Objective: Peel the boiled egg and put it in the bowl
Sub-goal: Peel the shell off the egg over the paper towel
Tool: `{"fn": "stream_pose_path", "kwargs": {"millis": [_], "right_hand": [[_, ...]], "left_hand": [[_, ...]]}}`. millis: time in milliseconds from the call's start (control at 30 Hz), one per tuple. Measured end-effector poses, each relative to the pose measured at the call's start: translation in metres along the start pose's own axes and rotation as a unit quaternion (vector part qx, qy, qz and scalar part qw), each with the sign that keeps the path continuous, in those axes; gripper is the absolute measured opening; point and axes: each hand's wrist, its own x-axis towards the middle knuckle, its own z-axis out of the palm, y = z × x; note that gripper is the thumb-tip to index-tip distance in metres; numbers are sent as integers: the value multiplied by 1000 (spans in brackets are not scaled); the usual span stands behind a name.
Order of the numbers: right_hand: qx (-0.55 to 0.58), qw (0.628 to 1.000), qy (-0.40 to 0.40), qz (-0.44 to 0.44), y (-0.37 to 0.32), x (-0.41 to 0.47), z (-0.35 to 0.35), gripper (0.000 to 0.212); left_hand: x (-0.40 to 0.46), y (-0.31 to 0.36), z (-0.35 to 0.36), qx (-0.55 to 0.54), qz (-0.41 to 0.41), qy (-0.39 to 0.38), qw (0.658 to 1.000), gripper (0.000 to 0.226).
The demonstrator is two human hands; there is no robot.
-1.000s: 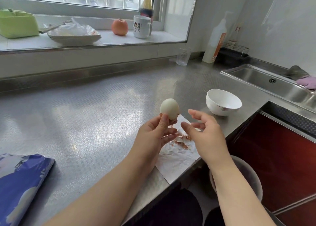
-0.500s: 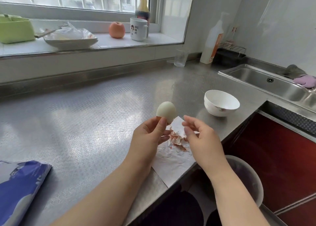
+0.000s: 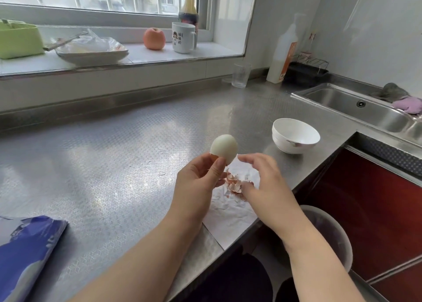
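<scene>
White and mostly bare of shell, the egg [image 3: 224,149] is sitting upright in your left hand [image 3: 198,180], pinched at its lower end between the thumb and the curled fingers; a small patch of brownish shell is showing at its base by the thumb. You are holding it in the air, above the steel counter [image 3: 109,164], to the left of the bowl [image 3: 295,135] and nearer to you than it.

Your right hand [image 3: 268,183] is hovering just right of the egg, between the egg and the bowl, fingers loosely spread and slightly bent, gripping nothing; the fingertips [image 3: 242,158] are lying just beside the egg, and contact cannot be confirmed.

The bowl, white, is standing upright on the counter with nothing visible inside.

Left of the bowl and nearer to you, a crumpled white paper [image 3: 230,215] is lying at the counter edge, and a heap of reddish shell fragments [image 3: 234,183] is resting on it, directly under your hands.

Beyond the bowl to the right, a sink [image 3: 356,109] is sitting in the counter. Behind the bowl, a clear glass [image 3: 241,75] is standing near the wall.
</scene>
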Motion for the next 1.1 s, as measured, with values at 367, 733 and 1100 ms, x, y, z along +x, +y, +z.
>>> {"fn": "stream_pose_path", "kwargs": {"millis": [367, 733, 1100], "right_hand": [[438, 894, -38, 83, -8, -7, 16, 43], [634, 755, 56, 156, -4, -6, 5, 29], [503, 856, 69, 98, 4, -6, -7, 38]], "left_hand": [[-5, -1, 4, 167, 71, -6, 983, 20], [-7, 1, -2, 348, 100, 20, 932, 22], [-5, 0, -7, 470, 73, -27, 879, 53]]}}
